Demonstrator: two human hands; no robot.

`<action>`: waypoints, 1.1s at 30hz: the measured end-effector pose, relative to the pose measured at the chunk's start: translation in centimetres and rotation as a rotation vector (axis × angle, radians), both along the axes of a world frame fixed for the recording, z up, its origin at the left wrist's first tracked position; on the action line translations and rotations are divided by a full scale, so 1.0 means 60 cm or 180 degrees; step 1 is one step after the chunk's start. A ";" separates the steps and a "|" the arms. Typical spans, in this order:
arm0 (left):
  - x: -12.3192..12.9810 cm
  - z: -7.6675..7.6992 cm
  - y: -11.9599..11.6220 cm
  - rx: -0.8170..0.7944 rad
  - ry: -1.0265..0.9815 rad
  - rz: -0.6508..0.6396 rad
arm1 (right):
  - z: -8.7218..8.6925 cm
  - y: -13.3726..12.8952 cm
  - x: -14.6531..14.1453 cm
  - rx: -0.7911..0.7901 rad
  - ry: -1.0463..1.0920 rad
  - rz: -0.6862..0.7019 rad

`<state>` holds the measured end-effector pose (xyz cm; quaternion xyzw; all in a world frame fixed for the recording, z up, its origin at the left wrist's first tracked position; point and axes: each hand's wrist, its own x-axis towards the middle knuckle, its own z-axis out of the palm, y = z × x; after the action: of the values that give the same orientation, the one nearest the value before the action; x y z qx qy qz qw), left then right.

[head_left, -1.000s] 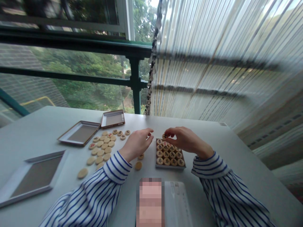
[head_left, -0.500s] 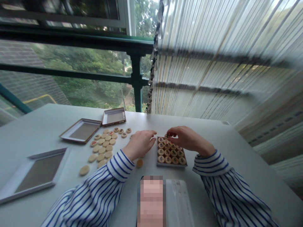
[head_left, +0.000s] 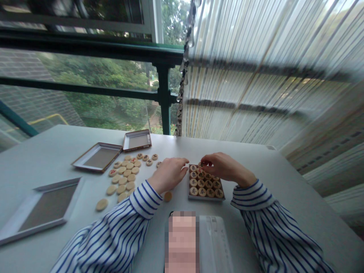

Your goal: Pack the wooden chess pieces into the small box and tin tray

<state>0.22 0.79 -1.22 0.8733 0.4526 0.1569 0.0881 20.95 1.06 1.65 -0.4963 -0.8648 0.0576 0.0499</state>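
Observation:
A small box (head_left: 206,198) holds rows of round wooden pieces marked with black and red characters. Over its far edge my right hand (head_left: 224,167) pinches one round piece (head_left: 202,164) between thumb and fingers. My left hand (head_left: 170,173) hovers just left of the box, fingers apart, nothing seen between them. Loose round pieces (head_left: 121,180) lie in a cluster left of my left hand, mostly blank side up, a few showing characters. One piece (head_left: 168,196) sits alone below my left hand.
Two shallow brown-edged trays (head_left: 98,156) (head_left: 137,140) lie at the back left of the white table (head_left: 241,227). A larger grey tray (head_left: 48,204) is at the left. Near the front edge are a pixelated phone-like item (head_left: 182,242) and a translucent case (head_left: 216,246).
Both hands have barely moved. The piece in my right hand has shifted very slightly at the box's far edge.

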 end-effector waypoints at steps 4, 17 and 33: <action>0.000 0.000 -0.001 -0.0016 -0.0016 -0.0014 | 0.000 0.000 -0.001 -0.0075 -0.0119 -0.0025; 0.000 -0.004 -0.001 0.0035 0.0069 -0.0056 | -0.005 0.000 -0.003 -0.0113 -0.0504 -0.0162; 0.000 -0.001 -0.002 0.0015 0.0145 -0.0088 | -0.003 -0.003 -0.010 -0.0191 -0.0671 -0.0301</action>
<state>0.25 0.68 -1.28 0.8831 0.4421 0.1368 0.0778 20.37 0.90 1.48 -0.5411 -0.8388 0.0286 -0.0535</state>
